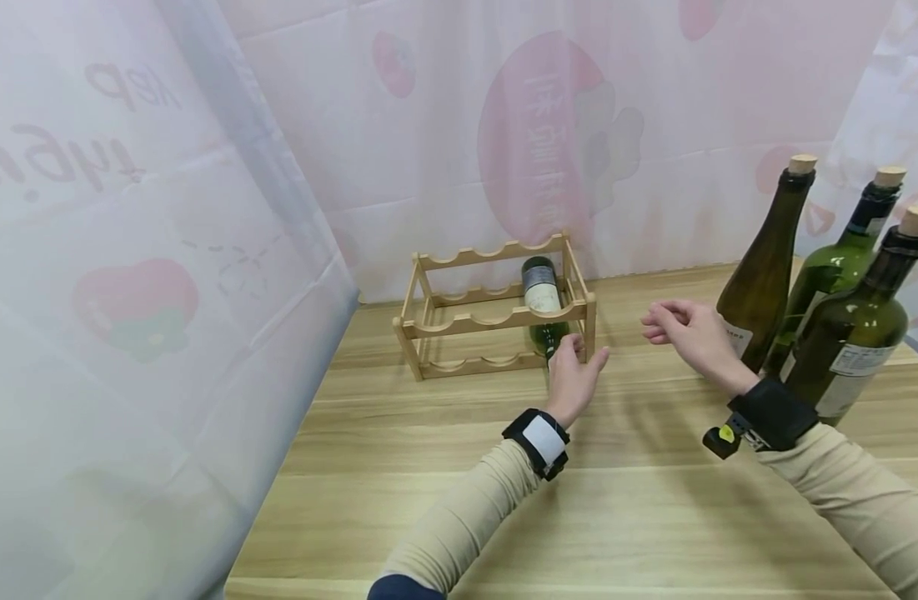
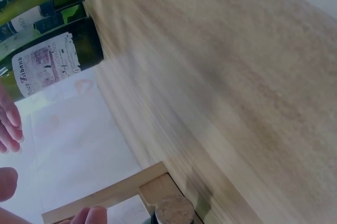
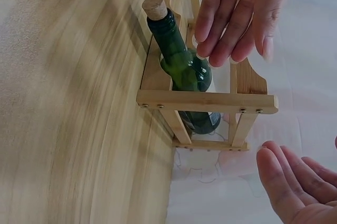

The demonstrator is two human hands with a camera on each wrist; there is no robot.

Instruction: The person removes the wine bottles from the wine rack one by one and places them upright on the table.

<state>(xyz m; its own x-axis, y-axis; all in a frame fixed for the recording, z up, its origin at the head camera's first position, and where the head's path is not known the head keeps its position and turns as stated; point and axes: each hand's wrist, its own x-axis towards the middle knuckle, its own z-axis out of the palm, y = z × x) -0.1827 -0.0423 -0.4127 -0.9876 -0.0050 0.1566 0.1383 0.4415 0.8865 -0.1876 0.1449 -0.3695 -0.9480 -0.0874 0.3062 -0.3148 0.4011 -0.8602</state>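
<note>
A green wine bottle [image 1: 541, 287] with a cork lies in the lower row of the wooden wine rack [image 1: 496, 321], at the rack's right end. Its corked neck points out of the front, as the right wrist view shows with the cork [image 3: 155, 8]. Close over the neck hovers my left hand [image 1: 571, 385], its fingers loosely extended and holding nothing. My right hand [image 1: 694, 340] is in the air between rack and standing bottles, fingers relaxed, nothing in them. In the left wrist view the cork [image 2: 175, 211] shows at the bottom edge.
To the right stand three corked bottles: a tall brown one [image 1: 762, 267], a green one [image 1: 837, 262] behind, and a dark green one [image 1: 867, 325] in front. All rest on the wooden table [image 1: 428, 500]. A printed curtain [image 1: 428, 167] hangs behind and at left.
</note>
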